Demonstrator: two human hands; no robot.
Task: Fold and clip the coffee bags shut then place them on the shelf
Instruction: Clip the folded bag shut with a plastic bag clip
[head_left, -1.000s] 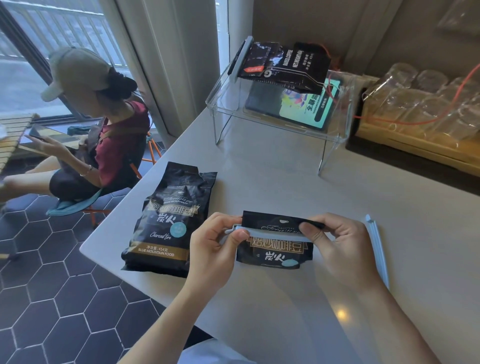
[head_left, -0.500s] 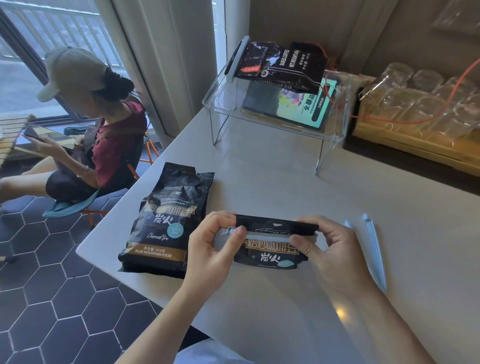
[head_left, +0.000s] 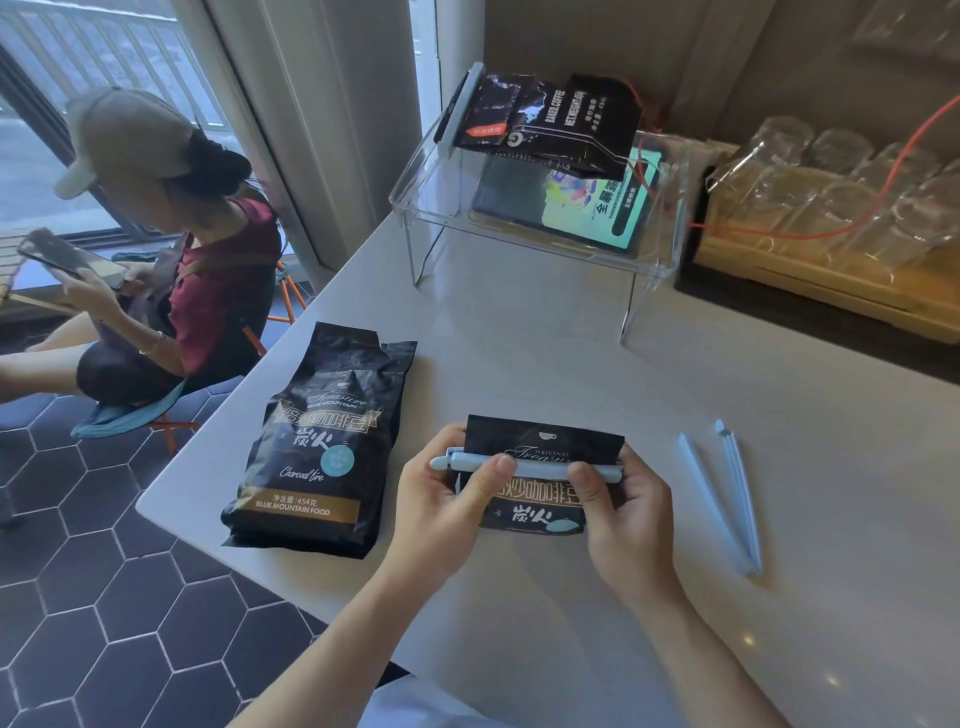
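Now closed across the glossy folded bag (head_left: 540, 441), the slim plastic clip (head_left: 535, 466) sits pinched by both hands' fingers (head_left: 493, 470).

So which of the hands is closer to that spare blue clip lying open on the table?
The right hand. It grips the folded bag just left of the spare clip; the left hand is on the bag's far side.

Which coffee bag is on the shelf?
The black bag with the red label lies on the clear shelf; the other two are on the table.
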